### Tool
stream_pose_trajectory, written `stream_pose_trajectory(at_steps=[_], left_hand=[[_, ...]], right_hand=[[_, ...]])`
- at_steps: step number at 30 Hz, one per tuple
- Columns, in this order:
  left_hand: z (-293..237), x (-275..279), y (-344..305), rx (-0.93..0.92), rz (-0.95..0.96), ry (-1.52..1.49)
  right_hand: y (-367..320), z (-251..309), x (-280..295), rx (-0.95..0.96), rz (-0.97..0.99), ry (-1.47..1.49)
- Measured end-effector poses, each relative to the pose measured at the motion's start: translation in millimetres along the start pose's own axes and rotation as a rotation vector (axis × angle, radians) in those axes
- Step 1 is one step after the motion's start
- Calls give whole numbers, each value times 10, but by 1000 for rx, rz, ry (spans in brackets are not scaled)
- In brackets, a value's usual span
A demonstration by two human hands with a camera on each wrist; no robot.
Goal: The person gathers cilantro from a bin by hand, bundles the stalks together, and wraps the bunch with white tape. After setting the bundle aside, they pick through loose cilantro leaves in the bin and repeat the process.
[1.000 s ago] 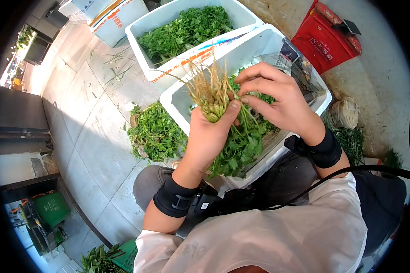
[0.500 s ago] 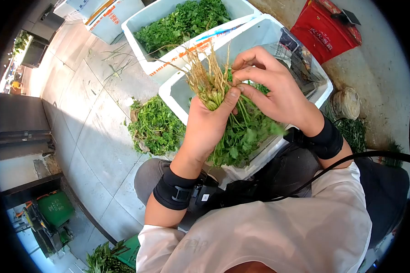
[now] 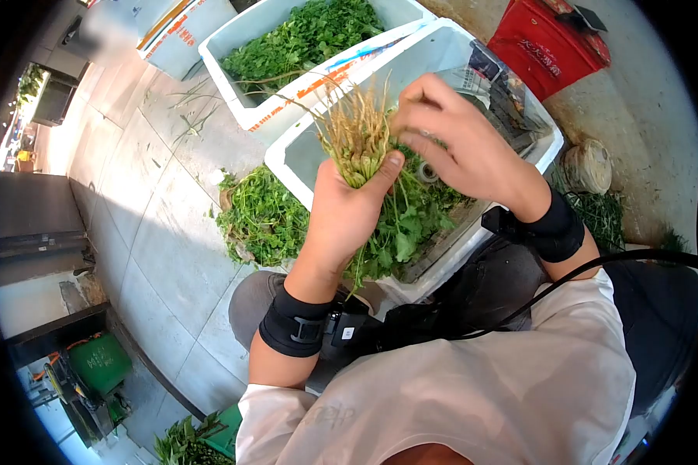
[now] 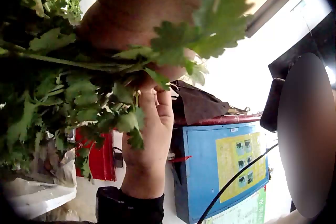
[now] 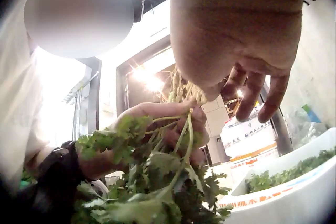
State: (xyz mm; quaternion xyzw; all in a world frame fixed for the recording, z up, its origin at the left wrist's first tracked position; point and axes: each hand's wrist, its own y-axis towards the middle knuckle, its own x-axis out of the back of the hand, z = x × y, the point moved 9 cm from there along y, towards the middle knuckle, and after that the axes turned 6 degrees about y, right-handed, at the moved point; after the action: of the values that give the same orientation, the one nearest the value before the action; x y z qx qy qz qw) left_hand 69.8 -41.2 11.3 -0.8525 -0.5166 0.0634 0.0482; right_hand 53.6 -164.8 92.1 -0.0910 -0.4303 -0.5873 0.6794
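Observation:
A bunch of coriander (image 3: 403, 236) is gripped in my left hand (image 3: 347, 208), its pale stringy roots pointing up and its leaves hanging below the fist. My left thumb lies across the stems just under the roots. My right hand (image 3: 459, 146) is beside the bunch with bent fingers, the tips right at the roots and blurred; I cannot tell if they pinch a stem. In the right wrist view a cut stem (image 5: 190, 121) stands out from the left fist, and the other right fingers hang loosely. Leaves (image 4: 73, 92) cover much of the left wrist view.
Under the hands is a white foam box (image 3: 285, 159) with newspaper (image 3: 512, 101) inside. Behind it, another foam box (image 3: 244, 112) holds leafy greens (image 3: 310, 43). Loose greens (image 3: 262, 221) lie on the tiled floor to the left. A red bag (image 3: 539, 50) stands at the back right.
My right hand's fingertips have moved from the stems beside the left thumb up to the roots. A blurred leafy sprig below the right hand has gone. My left hand keeps its grip.

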Motion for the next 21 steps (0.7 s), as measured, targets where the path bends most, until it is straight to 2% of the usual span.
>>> stream_pose_trajectory(at_steps=[2,4,5,7,8,9,11,12,14,15,17,18,21], left_hand=[[27,0,-8,11,-10,29],[71,16,-15,-23,-51,4],[64,-1,-27,-23,-45,1],[42,49,-27,-8,-106,-104],[22,55,-36,16,-107,-109],[11,53,-45,21,-103,-105],[23,93,-51,47,-154,-146],[-6,90,-59,73,-148,-130],[72,82,-28,79,-120,-131],[102,61,-14,84,-94,-137],[72,7,29,49,-50,-193],[43,-30,44,14,-10,-253],[56,-68,70,-12,38,-335]], right_hand=[[9,-86,70,-19,-78,-8],[-37,-423,326,-168,-359,321],[-58,-503,370,-171,-361,315],[-136,-752,476,-323,-355,252],[-139,-735,548,-308,-352,96],[-166,-755,536,-315,-355,98],[-204,-541,571,-91,-423,-292],[-232,-548,578,-95,-426,-288],[-226,-649,331,-153,-90,-39],[-235,-612,352,-155,-92,-36],[-222,-533,114,-215,220,158],[-211,-471,48,-171,292,251],[-189,-266,-29,-188,328,427]])
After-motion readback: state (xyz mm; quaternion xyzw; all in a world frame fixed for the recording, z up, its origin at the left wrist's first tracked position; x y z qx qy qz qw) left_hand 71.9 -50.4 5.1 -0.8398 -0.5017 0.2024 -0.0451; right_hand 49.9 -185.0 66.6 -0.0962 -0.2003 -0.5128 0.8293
